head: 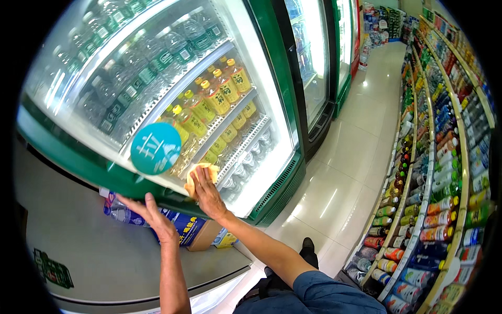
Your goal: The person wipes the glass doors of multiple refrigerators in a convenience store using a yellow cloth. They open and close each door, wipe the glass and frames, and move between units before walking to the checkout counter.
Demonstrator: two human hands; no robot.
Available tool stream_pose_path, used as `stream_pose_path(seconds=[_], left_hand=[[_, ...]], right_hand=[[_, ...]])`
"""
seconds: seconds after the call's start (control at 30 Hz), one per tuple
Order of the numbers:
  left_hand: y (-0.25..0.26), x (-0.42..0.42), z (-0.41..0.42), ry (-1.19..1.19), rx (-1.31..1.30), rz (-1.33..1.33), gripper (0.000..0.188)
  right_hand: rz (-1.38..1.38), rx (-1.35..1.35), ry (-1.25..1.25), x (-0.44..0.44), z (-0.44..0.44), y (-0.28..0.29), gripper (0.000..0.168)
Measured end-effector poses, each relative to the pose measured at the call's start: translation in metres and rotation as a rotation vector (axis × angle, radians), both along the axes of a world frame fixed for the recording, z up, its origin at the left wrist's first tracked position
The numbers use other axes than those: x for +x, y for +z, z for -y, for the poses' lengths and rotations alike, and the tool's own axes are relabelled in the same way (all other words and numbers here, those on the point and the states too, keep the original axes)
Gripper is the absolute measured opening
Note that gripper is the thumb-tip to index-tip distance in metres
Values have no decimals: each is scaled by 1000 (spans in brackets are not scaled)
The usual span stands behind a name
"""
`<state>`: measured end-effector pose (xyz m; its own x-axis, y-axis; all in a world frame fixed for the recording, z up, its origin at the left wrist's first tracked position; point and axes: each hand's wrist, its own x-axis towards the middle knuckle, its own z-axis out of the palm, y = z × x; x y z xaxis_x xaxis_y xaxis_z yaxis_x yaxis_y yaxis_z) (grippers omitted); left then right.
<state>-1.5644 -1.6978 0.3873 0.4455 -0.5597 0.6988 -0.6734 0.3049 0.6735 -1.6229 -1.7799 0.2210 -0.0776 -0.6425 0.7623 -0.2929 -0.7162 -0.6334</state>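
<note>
My right hand (pixel 206 194) presses a folded orange cloth (pixel 192 181) against the glass door (pixel 241 196) of a lit drinks refrigerator, low down by its green frame. My left hand (pixel 155 221) is spread beside the green door frame (pixel 125 184), fingers apart with nothing held. I cannot tell whether it touches the frame. A round teal sticker with writing (pixel 156 148) is on the glass, above and left of the cloth. Behind the glass stand yellow-capped tea bottles (pixel 215 98) and, higher up, rows of clear water bottles (pixel 157 59) with green labels.
Below my left hand is a grey cabinet surface (pixel 110 251). A blue carton (pixel 192 227) and shrink-wrapped bottles (pixel 119 212) sit behind the door frame. A black-framed refrigerator (pixel 313 98) stands farther along. Tall shelves of bottled drinks (pixel 439 204) line the right side of the tiled aisle (pixel 353 157).
</note>
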Motion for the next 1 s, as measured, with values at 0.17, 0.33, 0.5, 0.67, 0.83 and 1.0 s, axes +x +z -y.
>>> stream_pose_path(seconds=[0.17, 0.33, 0.5, 0.67, 0.83, 1.0], left_hand=[[-5, 3, 30, 207, -87, 64, 85], [-11, 2, 34, 368, -102, 162, 89], [-13, 3, 43, 255, -205, -6, 89], [-14, 0, 47, 263, -200, -86, 90], [-12, 2, 51, 245, -184, -70, 90], [-17, 9, 47, 252, -175, -40, 86]], right_hand=[[-19, -103, -34, -29, 57, -15, 63], [199, 13, -212, -122, 169, 35, 67], [499, 149, -159, -204, 267, 18, 38], [824, 422, -133, -198, 271, -133, 9], [804, 670, -302, -214, 291, -212, 14], [699, 503, -119, -166, 253, -50, 27]])
